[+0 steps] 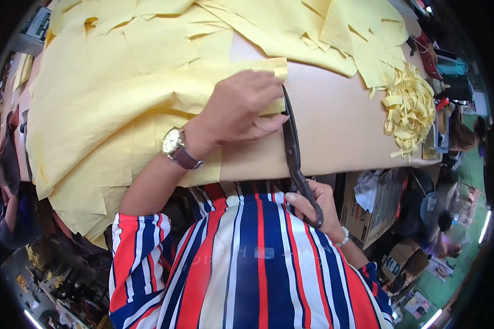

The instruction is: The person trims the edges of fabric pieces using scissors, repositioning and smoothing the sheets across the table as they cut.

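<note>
My left hand [244,107], with a watch on the wrist, lies over the cut right edge of a piece of yellow fabric [121,104]. Its fingers are curled on the fabric, with the thumb lower down beside a blade. My right hand [321,205], near the table's front edge, is closed around the handles of long dark shears [292,148]. The blades point away from me, along the fabric's right edge, their tips close to my left fingers. Whether they are open is hard to see.
More yellow fabric pieces [335,33] lie across the far side of the table [346,120]. A heap of narrow yellow strips [411,109] sits at the right. Below the table's front edge stands a cardboard box [362,219]. Another person's arm [10,211] shows at far left.
</note>
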{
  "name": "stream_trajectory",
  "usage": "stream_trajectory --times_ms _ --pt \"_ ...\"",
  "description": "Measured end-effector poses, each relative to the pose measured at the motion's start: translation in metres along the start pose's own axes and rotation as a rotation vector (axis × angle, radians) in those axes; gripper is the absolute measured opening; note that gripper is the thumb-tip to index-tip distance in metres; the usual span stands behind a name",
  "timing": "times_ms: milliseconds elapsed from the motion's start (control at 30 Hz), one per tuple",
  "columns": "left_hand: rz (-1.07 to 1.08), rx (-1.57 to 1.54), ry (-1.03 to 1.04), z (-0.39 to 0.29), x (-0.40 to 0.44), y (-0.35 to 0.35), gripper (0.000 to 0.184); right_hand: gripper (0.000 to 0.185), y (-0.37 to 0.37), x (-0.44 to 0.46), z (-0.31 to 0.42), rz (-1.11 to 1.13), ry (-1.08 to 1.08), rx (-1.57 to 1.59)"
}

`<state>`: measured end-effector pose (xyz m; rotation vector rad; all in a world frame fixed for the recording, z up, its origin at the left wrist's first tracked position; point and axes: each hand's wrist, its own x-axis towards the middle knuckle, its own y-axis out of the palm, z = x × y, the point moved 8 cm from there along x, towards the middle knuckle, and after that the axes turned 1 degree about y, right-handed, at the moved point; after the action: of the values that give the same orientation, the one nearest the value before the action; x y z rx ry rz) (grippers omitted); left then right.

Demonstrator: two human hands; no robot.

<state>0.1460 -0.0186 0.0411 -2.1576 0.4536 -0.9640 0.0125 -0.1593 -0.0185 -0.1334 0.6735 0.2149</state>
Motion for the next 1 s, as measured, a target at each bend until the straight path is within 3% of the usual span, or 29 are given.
stream_trajectory --times_ms 67,300,500,633,733,1000 --pt "-0.123 -0.035 -0.069 0.017 0.009 -0.023 0.022 0.023 -0.001 0.000 0.006 0.012 -0.036 0.021" --pt "0.537 -0.694 -0.466 0.055 0.048 -0.032 0.019 0.026 -0.011 0.002 0.020 0.052 -0.247 0.005" --pt "0.626 -0.772 -0.459 0.035 0.067 -0.042 0.026 0.029 -0.026 0.002 0.016 0.036 -0.367 -0.087" --pt "0.616 -0.808 -0.489 0.030 0.067 -0.039 0.027 0.029 -0.025 0.002 0.016 0.137 -0.428 -0.025" --pt "0.609 -0.801 -0.497 0.026 0.065 -0.037 0.028 0.029 -0.021 0.005 0.017 0.149 -0.359 0.041" --pt "0.561 -0.787 -0.447 0.013 0.064 -0.040 0.030 0.030 -0.015 0.013 0.029 0.181 -0.438 0.075"
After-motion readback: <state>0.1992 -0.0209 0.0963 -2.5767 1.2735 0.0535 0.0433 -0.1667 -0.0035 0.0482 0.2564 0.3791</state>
